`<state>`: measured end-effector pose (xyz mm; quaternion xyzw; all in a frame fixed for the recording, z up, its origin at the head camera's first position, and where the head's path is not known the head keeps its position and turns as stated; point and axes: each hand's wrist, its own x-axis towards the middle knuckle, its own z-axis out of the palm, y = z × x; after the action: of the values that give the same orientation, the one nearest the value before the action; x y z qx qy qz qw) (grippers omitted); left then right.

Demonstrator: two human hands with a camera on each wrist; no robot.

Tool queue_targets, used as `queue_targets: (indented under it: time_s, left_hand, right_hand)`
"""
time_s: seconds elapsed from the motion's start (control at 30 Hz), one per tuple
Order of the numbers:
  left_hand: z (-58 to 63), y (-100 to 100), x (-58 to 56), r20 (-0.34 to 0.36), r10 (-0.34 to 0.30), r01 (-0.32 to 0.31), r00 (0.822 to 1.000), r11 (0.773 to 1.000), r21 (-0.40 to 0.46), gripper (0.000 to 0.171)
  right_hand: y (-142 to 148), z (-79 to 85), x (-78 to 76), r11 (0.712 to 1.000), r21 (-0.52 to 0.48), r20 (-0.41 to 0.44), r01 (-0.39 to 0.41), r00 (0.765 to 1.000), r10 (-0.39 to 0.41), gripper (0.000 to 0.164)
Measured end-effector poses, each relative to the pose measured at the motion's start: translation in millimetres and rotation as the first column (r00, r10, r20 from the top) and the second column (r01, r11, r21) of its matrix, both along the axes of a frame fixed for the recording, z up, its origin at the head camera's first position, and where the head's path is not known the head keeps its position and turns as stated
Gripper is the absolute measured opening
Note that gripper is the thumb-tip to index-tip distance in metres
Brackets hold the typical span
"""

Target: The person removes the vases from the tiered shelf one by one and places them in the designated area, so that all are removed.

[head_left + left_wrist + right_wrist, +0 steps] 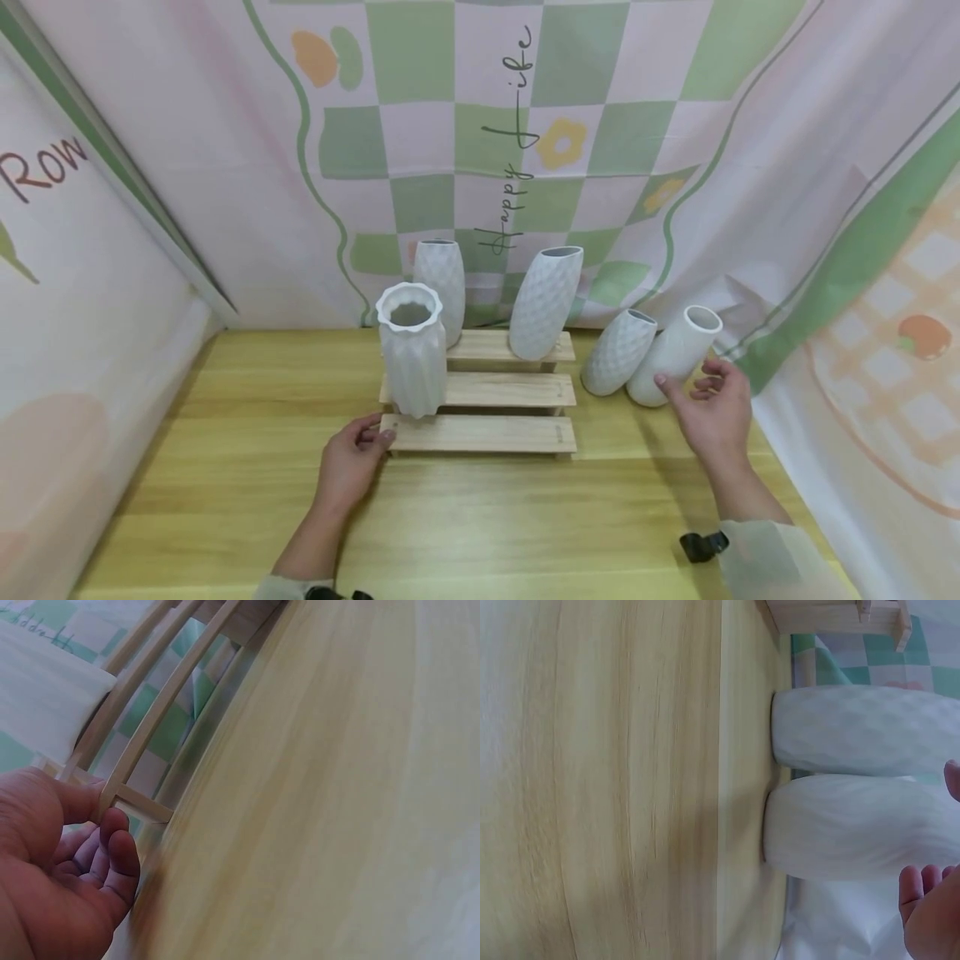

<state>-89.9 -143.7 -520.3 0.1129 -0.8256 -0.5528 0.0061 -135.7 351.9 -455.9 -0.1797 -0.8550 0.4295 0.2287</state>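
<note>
A three-step wooden rack [480,435] stands on the table. My left hand [352,467] pinches the left end of its lowest step between thumb and fingers, as the left wrist view also shows. On the middle step, at the left, is a white fluted vase [414,367] with a scalloped rim. Two white vases stand on the top step: a faceted vase [450,292] at left and a slanted-mouth vase [547,304] at right. My right hand [716,417] is beside a round-mouthed white vase [675,358], its thumb overlapping the vase and its fingers spread apart from the thumb.
A smaller dimpled vase [618,354] stands right of the rack, close against the round-mouthed one. Behind the wooden table [247,467] hangs a green-and-white checked cloth [495,142]. More printed cloth [885,350] encloses the right side.
</note>
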Motion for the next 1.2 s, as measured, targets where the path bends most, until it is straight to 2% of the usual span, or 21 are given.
queue_targets:
  time_s: [0.3,0.63,0.93,1.2]
  left_hand:
    - [2.5,0,-0.9,0.008,-0.001,0.001,1.0,1.0,-0.004,0.044]
    - [0.7,1,-1.4,0.02,-0.001,0.001,1.0,1.0,0.005,0.043]
    - [0.9,1,-0.9,0.016,0.003,-0.003,1.0,1.0,-0.008,0.043]
    - [1.2,0,-0.3,0.01,0.0,0.0,1.0,1.0,0.001,0.043]
  right_hand:
    - [-12,8.2,5.9,1.0,-0.022,-0.048,-0.02,0.999,0.019,0.066]
    - [-25,8.4,11.6,0.997,-0.007,-0.167,-0.073,0.983,0.071,0.049]
    - [-43,14.4,13.0,0.993,-0.051,-0.148,-0.111,0.984,0.102,0.042]
    - [-56,18.6,12.1,0.988,-0.054,-0.178,-0.144,0.975,0.133,0.039]
